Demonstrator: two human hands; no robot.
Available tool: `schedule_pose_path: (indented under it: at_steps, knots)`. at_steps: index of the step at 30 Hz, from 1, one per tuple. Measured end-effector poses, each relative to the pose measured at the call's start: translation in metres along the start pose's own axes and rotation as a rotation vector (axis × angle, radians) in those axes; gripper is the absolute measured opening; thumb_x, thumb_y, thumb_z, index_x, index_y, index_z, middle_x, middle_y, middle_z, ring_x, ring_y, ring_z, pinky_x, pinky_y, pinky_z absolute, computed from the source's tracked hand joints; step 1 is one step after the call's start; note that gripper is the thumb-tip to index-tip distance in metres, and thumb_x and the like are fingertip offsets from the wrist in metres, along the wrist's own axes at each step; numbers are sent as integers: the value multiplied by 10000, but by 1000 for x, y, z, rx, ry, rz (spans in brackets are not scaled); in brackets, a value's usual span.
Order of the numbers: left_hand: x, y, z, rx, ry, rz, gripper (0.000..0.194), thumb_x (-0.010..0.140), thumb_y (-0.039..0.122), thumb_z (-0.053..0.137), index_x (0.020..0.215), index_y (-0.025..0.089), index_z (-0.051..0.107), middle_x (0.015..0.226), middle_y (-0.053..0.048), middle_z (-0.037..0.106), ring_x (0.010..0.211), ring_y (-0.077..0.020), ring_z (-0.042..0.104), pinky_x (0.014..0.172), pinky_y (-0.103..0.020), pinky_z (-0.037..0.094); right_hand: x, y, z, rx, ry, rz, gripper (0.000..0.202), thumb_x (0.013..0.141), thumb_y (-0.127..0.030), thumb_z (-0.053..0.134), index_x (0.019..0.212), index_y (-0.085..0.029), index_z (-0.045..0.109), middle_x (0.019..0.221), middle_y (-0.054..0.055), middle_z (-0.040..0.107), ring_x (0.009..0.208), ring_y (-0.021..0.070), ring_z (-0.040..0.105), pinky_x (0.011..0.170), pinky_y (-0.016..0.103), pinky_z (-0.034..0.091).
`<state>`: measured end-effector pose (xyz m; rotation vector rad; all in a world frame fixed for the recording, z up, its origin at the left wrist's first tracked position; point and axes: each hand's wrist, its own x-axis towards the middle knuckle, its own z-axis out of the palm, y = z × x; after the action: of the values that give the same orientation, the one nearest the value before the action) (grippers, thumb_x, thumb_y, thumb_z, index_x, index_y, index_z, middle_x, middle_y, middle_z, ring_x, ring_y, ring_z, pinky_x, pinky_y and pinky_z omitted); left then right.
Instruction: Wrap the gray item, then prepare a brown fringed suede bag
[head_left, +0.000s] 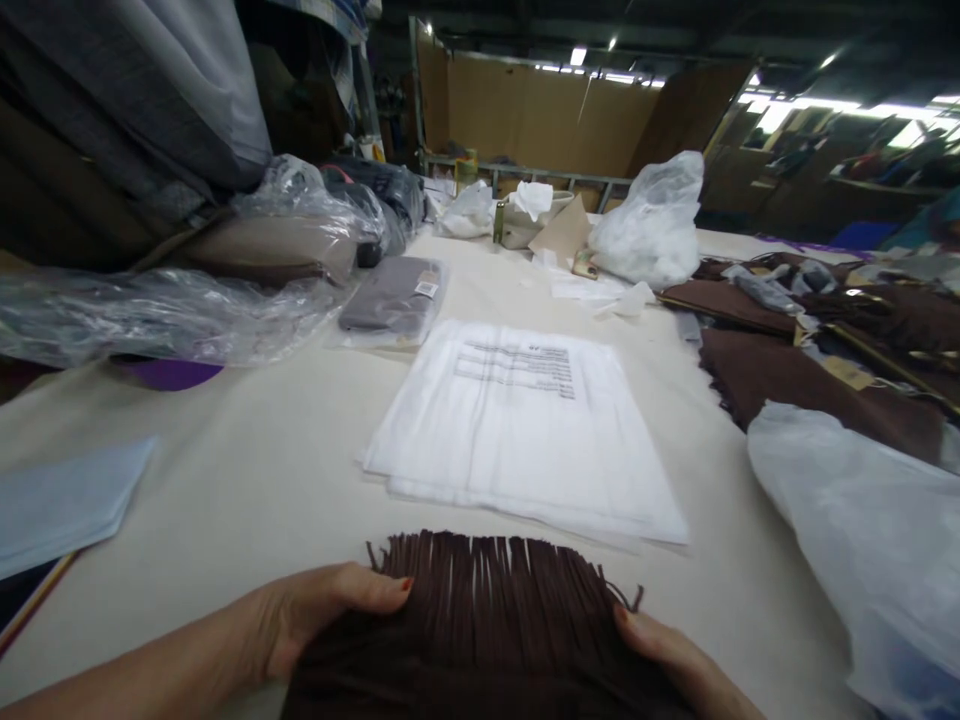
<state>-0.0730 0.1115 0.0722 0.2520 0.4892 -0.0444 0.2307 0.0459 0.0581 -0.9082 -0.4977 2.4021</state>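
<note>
A dark brown fringed piece (480, 640), bag-like or cloth, fills the bottom middle of the head view, its fringe strips pointing away from me. My left hand (337, 605) grips its left edge, thumb on top and the other fingers hidden beneath. On the right edge my right hand (667, 650) holds it the same way, thumb showing. The lower part of the piece runs out of view. Just beyond the fringe lies a stack of white plastic bags (517, 440) with printed text, flat on the pale table cover (262, 480).
Brown fringed goods (810, 380) pile up at the right, beside a translucent plastic bag (855, 510). A wrapped grey item (394, 300) with a label lies at the back left, near more plastic-wrapped goods (270, 245). Light blue sheets (67, 500) are at the left edge.
</note>
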Motion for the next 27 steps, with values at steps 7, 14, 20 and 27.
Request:
schedule_pose_path:
  at_steps: [7, 14, 20, 27]
  knots:
    - [30, 15, -4, 83, -90, 96, 494, 664, 264, 665, 1135, 141, 577, 998, -104, 674, 972, -268, 609, 891, -402, 454, 26, -25, 15, -77, -153, -32, 561, 745, -396, 617, 1225, -121, 520, 1118, 135, 625, 1127, 269, 525, 1035, 412, 294]
    - [9, 23, 43, 800, 76, 110, 370, 698, 206, 647, 1067, 179, 639, 1035, -14, 676, 1005, -262, 593, 863, -312, 482, 2, -33, 52, -743, -122, -101, 374, 822, -277, 567, 1192, -222, 569, 1031, 12, 667, 999, 203, 596, 899, 312, 441]
    - [-13, -30, 78, 1444, 245, 506, 534, 764, 120, 547, 1276, 247, 457, 1363, -36, 406, 1283, -278, 340, 1100, -452, 189, 1, 52, 37, -1220, 87, -455, 260, 859, -251, 539, 1073, -369, 629, 1162, -28, 618, 1221, 203, 441, 1099, 472, 126]
    - [-16, -77, 79, 1866, 224, 769, 500, 827, 206, 551, 1301, 295, 417, 1302, -58, 457, 1207, -271, 439, 1069, -410, 288, -16, 100, 24, -1533, 71, -862, 302, 933, -326, 385, 1173, -325, 569, 1170, 19, 611, 1198, 171, 455, 1051, 383, 303]
